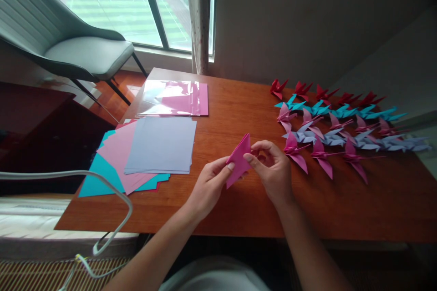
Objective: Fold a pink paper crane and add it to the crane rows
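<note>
A folded piece of magenta origami paper (239,158) is held above the table between both hands, its narrow tip pointing up and away from me. My left hand (213,181) grips its left side, thumb lying on the front face. My right hand (271,166) pinches the right edge with thumb and fingertips. Some fingers of both hands are hidden behind the paper. To the right stand rows of folded paper cranes; the nearest row is magenta cranes (321,154), just beyond my right hand.
Loose lavender sheets (162,145) lie fanned over pink and turquoise sheets (100,175) at the left. Behind them is a clear plastic packet (170,97) of paper. A white cable (116,191) loops past the wooden table's (232,218) left end. A chair (88,54) stands by the window.
</note>
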Available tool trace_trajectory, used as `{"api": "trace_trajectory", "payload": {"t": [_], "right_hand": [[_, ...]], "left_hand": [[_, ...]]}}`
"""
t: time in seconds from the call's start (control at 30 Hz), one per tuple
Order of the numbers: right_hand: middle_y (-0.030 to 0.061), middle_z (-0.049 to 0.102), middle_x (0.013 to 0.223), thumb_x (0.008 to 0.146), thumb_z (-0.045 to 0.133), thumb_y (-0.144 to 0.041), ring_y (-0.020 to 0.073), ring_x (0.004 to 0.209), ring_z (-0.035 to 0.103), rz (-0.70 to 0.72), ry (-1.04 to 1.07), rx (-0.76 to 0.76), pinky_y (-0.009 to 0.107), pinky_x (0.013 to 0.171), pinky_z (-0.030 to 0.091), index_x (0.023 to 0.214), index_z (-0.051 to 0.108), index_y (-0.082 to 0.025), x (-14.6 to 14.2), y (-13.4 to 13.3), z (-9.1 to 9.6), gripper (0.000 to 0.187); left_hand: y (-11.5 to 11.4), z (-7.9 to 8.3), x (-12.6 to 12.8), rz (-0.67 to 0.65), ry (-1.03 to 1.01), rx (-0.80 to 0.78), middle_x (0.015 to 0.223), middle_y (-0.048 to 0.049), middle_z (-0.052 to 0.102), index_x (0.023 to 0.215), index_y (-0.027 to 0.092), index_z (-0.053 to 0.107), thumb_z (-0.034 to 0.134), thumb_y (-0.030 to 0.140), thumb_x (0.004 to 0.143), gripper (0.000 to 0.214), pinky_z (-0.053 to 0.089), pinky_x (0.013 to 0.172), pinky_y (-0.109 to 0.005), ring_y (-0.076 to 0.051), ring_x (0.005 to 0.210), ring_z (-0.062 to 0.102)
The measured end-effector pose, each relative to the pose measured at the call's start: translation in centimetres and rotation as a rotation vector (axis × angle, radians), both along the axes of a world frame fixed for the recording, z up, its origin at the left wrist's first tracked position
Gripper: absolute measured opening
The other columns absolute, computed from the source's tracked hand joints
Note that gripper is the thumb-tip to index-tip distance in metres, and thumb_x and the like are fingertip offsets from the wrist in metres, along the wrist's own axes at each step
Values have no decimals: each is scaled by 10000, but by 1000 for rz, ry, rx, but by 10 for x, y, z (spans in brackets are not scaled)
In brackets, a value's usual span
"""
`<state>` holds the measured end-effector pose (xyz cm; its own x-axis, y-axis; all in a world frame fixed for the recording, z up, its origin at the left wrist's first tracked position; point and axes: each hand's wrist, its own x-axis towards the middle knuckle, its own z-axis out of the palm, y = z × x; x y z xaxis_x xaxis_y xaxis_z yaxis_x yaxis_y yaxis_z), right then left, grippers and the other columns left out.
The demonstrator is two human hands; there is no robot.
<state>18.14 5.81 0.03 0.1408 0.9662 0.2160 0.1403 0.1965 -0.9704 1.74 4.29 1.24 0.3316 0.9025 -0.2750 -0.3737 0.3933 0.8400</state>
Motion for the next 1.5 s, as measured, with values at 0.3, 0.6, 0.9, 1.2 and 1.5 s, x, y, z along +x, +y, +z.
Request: {"api": "trace_trajectory", "payload": {"t": [0.3,0.6,0.9,1.2,1.5], "right_hand": [[13,630,884,853,734,-167,154,785,581,85,-26,148,266,607,458,836,674,-232,-1,1,3,89],[34,699,943,884,704,-143,182,804,614,67,-235,227,319,662,503,1142,700,-272,-3,-5,7,289],[38,754,956,878,680,-96,229,891,623,134,-431,448,407,761,552,1070,771,-332,-6,-5,12,318],[20,773,1128,839,701,-65,244,994,609,200,-621,588,434,862,576,1190,726,-333,-9,-10,3,442],[30,764,1157,810,538,-13,261,1030,655,268,-508,526,498,902,555,1197,701,-295,-8,-11,8,506]], "left_hand": [[0,-5,-1,18,-55,-50,1005,-98,789,1172,170,755,701,400,880,375,569,806,-322,-259,896,736],[2,0,0,29,-84,-53,1080,-85,773,1166,182,754,731,297,866,323,572,848,-313,-234,952,716],[2,1,0,110,-119,-116,920,-65,771,1043,172,786,775,343,818,283,509,674,-217,-172,784,680],[6,6,-4,199,-254,-212,646,9,662,811,136,744,768,208,746,100,453,544,-159,-89,586,578],[7,3,-4,231,-258,-204,736,-3,704,843,136,730,807,250,779,152,492,591,-157,-87,630,620]]}}
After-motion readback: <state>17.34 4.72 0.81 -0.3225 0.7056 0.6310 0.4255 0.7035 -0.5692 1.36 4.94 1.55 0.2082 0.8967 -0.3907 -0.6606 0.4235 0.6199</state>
